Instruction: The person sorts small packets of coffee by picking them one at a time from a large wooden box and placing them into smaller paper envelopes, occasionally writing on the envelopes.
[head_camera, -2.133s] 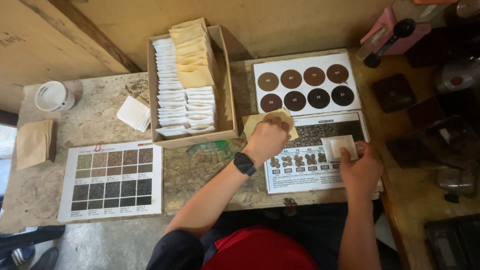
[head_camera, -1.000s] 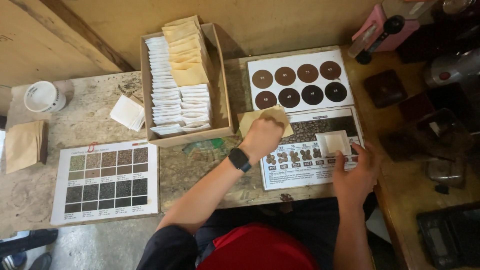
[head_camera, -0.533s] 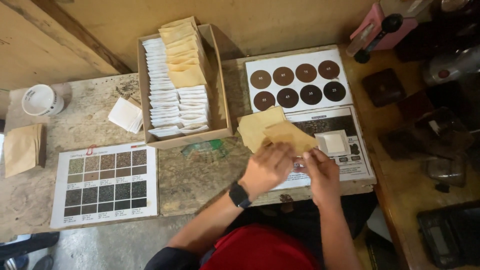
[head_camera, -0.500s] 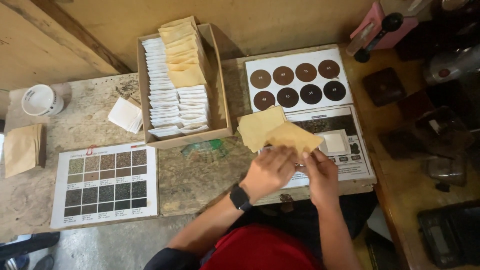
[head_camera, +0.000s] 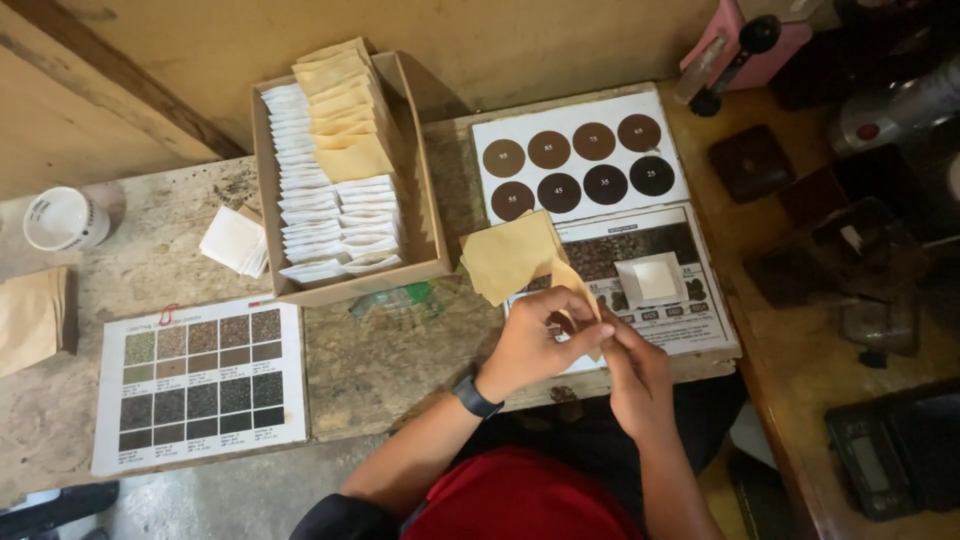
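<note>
Tan paper pouch (head_camera: 583, 292) (partly hidden) between both hands (head_camera: 590, 345), above chart (head_camera: 690, 315).

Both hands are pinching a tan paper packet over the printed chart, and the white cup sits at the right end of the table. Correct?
Not quite. The head view shows the white cup at the table's left end. The left hand and right hand do pinch the tan paper packet over the printed chart.

Two hands at work — left hand (head_camera: 535, 345) and right hand (head_camera: 632, 362). Three printed charts on the table: one gridded chart (head_camera: 200, 382), one chart of eight brown discs (head_camera: 578, 160), one bean chart (head_camera: 650, 275). One cardboard box (head_camera: 425, 215), one white cup (head_camera: 62, 217).
</note>
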